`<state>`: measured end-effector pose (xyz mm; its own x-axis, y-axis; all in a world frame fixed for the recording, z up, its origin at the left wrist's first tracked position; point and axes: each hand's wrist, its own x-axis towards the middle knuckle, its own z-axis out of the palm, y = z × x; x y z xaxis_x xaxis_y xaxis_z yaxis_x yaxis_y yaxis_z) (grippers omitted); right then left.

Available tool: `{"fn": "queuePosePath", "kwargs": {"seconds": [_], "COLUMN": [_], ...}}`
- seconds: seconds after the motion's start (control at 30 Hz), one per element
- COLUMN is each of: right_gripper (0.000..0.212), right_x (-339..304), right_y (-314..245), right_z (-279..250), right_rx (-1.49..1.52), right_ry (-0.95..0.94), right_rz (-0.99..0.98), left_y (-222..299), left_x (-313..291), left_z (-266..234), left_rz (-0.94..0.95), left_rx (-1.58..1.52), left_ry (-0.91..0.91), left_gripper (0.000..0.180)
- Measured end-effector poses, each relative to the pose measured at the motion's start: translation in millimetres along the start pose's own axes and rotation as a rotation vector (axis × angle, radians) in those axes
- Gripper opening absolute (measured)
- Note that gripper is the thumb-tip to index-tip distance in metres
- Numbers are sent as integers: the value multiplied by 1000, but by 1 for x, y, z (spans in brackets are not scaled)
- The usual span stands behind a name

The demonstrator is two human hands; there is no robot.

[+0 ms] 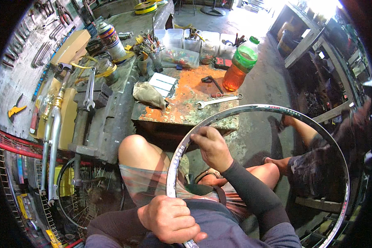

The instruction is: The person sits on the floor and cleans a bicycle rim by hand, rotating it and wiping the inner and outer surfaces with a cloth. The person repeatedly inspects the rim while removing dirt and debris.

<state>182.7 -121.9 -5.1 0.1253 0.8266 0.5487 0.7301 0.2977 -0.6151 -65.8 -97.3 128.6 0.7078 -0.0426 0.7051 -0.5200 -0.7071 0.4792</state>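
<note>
A bare bicycle wheel rim (pixel 170 187), black and white with small holes along it, stands across my lap without spokes. My left hand (pixel 171 219) is wrapped round its near left part, fingers closed. My right hand (pixel 213 148) is inside the hoop, with its fingertips pinched together against the inner face of the rim's left side. Whatever those fingertips hold, if anything, is too small or hidden to make out. Past the rim, a combination wrench (pixel 220 101) lies on a low orange-topped, paint-worn bench (pixel 186 89).
The bench also carries a bottle of orange liquid (pixel 237 70), a cloth bundle (pixel 150 94) and a black-handled tool (pixel 212 84). A bench vise (pixel 93 97) and bicycle fork (pixel 53 136) are at left. Plastic bins (pixel 173 38) line the back. Another person's leg (pixel 304 130) is at right.
</note>
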Motion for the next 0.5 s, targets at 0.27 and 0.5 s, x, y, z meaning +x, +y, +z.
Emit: {"fn": "queuePosePath", "kwargs": {"seconds": [0.27, 0.5], "right_gripper": [34, 30], "right_x": [0, 6], "right_y": [7, 8], "right_z": [-3, -4], "right_rx": [-14, -50], "right_ry": [8, 32], "right_rz": [-66, -33], "left_y": [-5, -7], "left_x": [3, 5], "left_z": [1, -5], "left_rz": [-16, -34], "left_rx": [16, 10], "left_ry": [8, -41], "left_gripper": [35, 31]}}
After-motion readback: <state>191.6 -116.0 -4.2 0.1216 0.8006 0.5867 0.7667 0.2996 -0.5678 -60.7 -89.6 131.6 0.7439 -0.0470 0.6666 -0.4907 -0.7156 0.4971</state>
